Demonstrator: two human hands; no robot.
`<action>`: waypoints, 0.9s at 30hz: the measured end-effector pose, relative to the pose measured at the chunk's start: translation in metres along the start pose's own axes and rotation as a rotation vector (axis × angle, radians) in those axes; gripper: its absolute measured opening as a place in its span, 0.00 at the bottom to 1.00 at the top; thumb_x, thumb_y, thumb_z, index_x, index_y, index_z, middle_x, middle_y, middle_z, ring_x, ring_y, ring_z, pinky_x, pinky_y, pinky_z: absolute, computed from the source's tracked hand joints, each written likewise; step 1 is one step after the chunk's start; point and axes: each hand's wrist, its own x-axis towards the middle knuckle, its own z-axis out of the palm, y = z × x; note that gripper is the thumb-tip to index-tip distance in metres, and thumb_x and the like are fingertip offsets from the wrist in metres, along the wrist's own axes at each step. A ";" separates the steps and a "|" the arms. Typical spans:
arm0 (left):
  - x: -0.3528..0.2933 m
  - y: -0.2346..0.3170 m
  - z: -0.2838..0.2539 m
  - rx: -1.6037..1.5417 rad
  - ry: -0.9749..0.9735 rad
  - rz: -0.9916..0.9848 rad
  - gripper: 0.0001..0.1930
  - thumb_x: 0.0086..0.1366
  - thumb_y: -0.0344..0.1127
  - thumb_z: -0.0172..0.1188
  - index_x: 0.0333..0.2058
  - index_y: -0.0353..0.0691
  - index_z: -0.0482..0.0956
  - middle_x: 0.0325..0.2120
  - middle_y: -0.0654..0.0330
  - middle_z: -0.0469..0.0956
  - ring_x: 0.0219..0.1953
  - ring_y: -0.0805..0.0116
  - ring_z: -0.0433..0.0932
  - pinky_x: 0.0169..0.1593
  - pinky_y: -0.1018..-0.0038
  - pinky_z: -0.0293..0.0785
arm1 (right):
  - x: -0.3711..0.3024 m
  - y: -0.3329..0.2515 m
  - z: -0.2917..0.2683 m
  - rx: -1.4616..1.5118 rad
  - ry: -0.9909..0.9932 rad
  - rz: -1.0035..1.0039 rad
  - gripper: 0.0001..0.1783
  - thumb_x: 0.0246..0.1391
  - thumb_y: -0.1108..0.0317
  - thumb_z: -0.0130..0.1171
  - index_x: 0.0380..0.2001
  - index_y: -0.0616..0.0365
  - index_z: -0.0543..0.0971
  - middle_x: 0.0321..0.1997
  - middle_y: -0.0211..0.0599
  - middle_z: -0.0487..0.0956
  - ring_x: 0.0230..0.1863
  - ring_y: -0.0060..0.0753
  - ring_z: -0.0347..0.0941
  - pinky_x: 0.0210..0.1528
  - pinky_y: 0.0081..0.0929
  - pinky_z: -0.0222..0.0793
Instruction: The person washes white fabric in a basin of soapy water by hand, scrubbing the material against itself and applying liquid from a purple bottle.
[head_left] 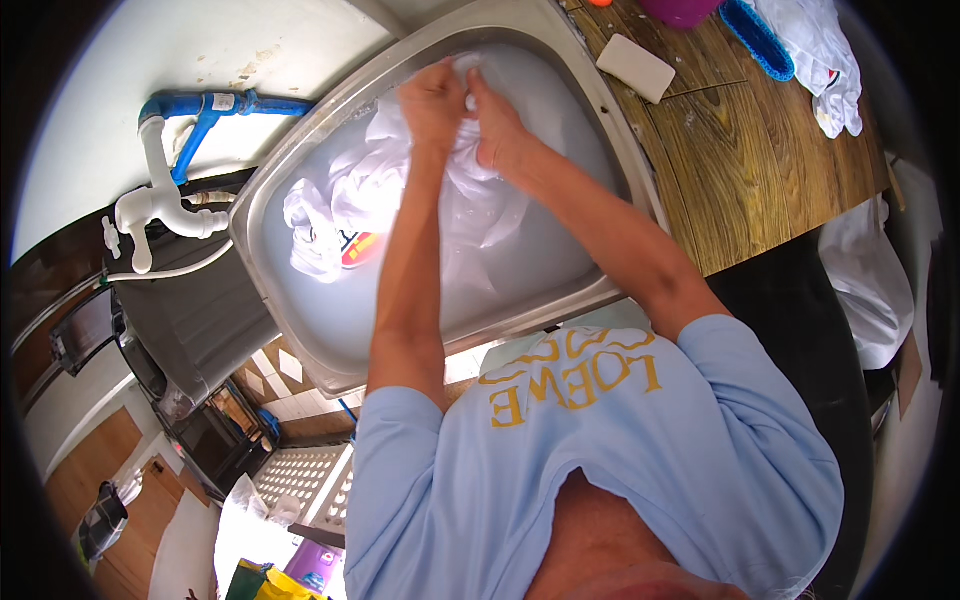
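Note:
A stainless steel sink [625, 150] holds cloudy, whitish water. In it lies a soaked white garment [375, 185], bunched up, with a red, yellow and black print [360, 248] showing at its left end. My left hand [432, 108] is closed in a fist on the garment near the sink's far side. Beside it, my right hand [500, 130] grips another part of the same cloth, thumb pointing up. The hands are close together, and folds of cloth hang below them into the water. The fingertips of both hands are partly hidden.
Right of the sink, a wooden counter [730, 180] carries a pale soap bar [636, 68], a blue brush [757, 40], a purple container [682, 8] and white cloth [815, 50]. A white faucet [160, 210] and blue pipe [205, 105] stand at the left.

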 end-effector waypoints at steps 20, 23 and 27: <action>-0.030 -0.019 -0.062 -0.603 0.342 -0.497 0.25 0.62 0.49 0.57 0.09 0.44 0.67 0.09 0.71 0.62 0.14 0.83 0.55 0.18 0.81 0.50 | 0.005 -0.001 0.007 0.127 -0.300 -0.009 0.23 0.58 0.45 0.48 0.21 0.50 0.60 0.14 0.28 0.57 0.18 0.26 0.53 0.21 0.26 0.56; -0.033 -0.014 -0.065 -0.589 0.341 -0.548 0.25 0.62 0.49 0.57 0.09 0.44 0.66 0.08 0.71 0.61 0.14 0.83 0.55 0.18 0.81 0.50 | 0.004 -0.003 0.006 0.148 -0.339 0.004 0.23 0.58 0.45 0.49 0.21 0.50 0.61 0.14 0.28 0.58 0.18 0.25 0.54 0.22 0.25 0.56; -0.029 -0.003 -0.059 -0.574 0.336 -0.378 0.23 0.61 0.45 0.59 0.11 0.42 0.69 0.09 0.69 0.64 0.14 0.82 0.58 0.19 0.81 0.52 | 0.006 -0.005 0.004 0.102 -0.288 0.028 0.22 0.59 0.46 0.48 0.21 0.49 0.61 0.14 0.27 0.57 0.18 0.24 0.53 0.22 0.25 0.56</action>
